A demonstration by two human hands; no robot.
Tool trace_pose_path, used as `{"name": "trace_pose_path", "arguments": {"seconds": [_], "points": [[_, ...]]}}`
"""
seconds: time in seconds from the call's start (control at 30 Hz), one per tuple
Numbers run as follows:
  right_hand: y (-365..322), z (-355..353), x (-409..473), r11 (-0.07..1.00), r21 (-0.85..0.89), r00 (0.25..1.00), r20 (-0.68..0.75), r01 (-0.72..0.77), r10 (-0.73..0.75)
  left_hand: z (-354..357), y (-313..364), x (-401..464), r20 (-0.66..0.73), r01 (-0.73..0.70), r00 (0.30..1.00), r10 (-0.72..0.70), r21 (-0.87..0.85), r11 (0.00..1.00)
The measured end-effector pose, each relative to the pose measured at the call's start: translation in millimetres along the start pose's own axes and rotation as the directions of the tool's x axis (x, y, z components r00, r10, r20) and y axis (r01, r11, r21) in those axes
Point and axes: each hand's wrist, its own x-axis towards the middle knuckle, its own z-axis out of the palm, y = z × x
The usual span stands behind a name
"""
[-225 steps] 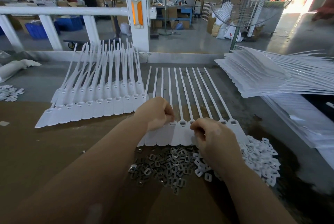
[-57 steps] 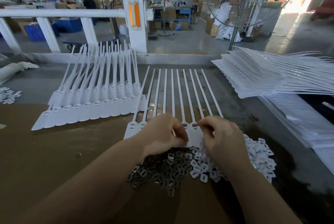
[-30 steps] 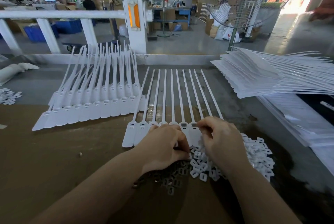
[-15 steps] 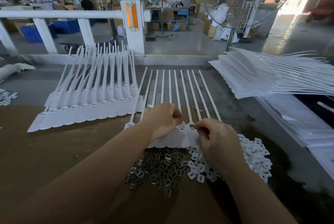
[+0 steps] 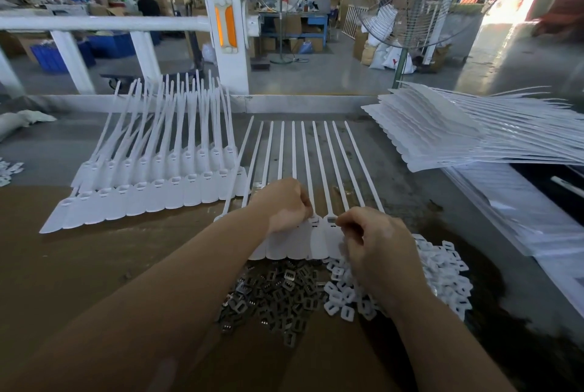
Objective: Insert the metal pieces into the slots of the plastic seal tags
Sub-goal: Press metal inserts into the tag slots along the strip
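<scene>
Head view, finished work: we judge the fanned batch of seal tags (image 5: 151, 192) at our left, two overlapping rows lying on the brown bench (image 5: 79, 265), to be the done share, though we cannot read their slots from here.
Head view, work in hand: a joined row of seal tags (image 5: 303, 243) lies straight ahead, straps pointing away from us, heads near our hands. One slot (image 5: 331, 220) shows a grey fill, which looks to us like a metal piece seated or going in; the rest of the slots are hidden or too small to tell.
Head view, what is left: a thick stack of blank tag sheets (image 5: 458, 135) waits at our right, and a pile of metal pieces (image 5: 278, 293) sits just before us beside a heap of white plastic caps (image 5: 442, 268). We judge much of the job remains.
Head view, left hand: our left hand (image 5: 284, 205) rests knuckles-up on the row's heads, fingers curled down and pressing at a head; whether it grips anything we cannot tell.
Head view, right hand: our right hand (image 5: 373, 236) hovers over the row's right end, fingers curled, thumb and forefinger pinched right at the filled slot; the pinched part is hidden, probably a metal piece.
</scene>
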Motion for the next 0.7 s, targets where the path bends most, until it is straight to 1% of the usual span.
{"name": "trace_pose_path", "arguments": {"seconds": [0.27,0.43,0.7], "points": [[0.1,0.0,-1.0,1.0,0.003,0.999,-0.027,0.026,-0.026,1.5,-1.7,5.5,-0.001,-0.011,1.0,0.011,0.033,0.999],[0.4,0.8,-1.3,0.999,-0.012,0.998,-0.055,0.033,-0.034,1.7,-3.8,6.9,0.005,-0.053,0.999,0.053,0.038,0.998],[2.2,0.3,-0.4,0.999,0.01,0.997,-0.069,0.038,-0.037,1.7,-8.0,7.8,-0.003,-0.076,0.997,0.076,-0.054,0.996]]}}
